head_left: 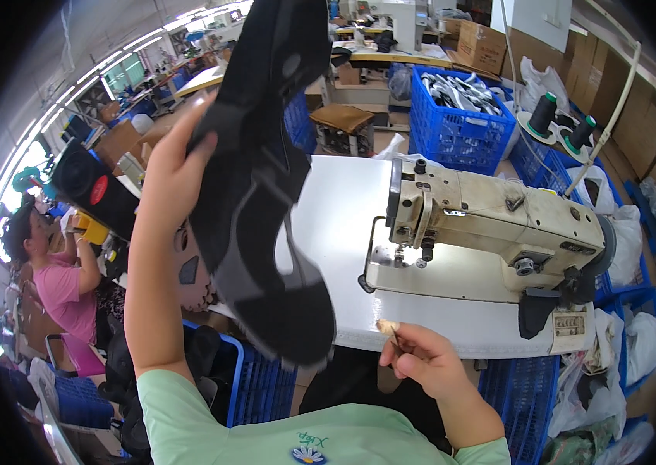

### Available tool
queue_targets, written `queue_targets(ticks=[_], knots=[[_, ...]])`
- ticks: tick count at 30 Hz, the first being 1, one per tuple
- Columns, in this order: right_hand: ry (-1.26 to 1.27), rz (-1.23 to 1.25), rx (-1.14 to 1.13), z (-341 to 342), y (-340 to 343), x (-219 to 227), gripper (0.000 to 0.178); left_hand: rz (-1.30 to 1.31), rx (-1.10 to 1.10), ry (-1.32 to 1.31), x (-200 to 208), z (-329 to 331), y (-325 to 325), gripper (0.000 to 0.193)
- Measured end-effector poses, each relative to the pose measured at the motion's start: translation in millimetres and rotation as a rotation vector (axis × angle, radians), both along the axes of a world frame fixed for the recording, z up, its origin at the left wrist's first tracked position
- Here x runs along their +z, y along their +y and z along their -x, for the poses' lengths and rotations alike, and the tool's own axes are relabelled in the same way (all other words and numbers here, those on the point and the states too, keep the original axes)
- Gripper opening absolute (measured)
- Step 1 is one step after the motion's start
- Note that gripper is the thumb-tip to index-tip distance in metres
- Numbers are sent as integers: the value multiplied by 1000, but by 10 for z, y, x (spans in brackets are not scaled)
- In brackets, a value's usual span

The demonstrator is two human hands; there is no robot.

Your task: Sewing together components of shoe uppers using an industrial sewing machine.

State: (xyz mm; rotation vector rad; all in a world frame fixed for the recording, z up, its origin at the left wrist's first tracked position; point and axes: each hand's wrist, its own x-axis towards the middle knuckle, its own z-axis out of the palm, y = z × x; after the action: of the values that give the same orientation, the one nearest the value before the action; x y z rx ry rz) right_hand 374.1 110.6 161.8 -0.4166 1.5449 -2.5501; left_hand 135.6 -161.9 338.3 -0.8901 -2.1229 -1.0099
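Observation:
My left hand [175,163] is raised and closed on the edge of a black shoe upper [254,229] with grey panels and an opening in it. The upper hangs upright, close to my view, above the table's left side; its top end runs out of the picture. In front of the table's near edge, my right hand [426,358] pinches a small thin tool [387,328] with a pale tan end; its kind cannot be made out. Beyond that hand stands a cream sewing machine [491,229] on the white table [343,201].
Two dark thread cones [545,111] stand behind the machine. A blue crate [460,128] of black-and-white pieces is beyond the table. Another blue crate [262,387] sits below at the left. A person in pink [68,283] works at far left. White bags [626,248] line the right side.

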Motion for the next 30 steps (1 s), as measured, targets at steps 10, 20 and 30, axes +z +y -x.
queue_targets(ticks=[10, 20, 30], knots=[[345, -222, -335, 216, -425, 458, 39, 189, -7, -369, -533, -1325, -282, 35], [429, -181, -670, 625, -548, 305, 36, 167, -96, -493, -725, -1498, -241, 35], [452, -143, -675, 596, -581, 323, 37, 201, -121, -463, -771, -1507, -256, 28]])
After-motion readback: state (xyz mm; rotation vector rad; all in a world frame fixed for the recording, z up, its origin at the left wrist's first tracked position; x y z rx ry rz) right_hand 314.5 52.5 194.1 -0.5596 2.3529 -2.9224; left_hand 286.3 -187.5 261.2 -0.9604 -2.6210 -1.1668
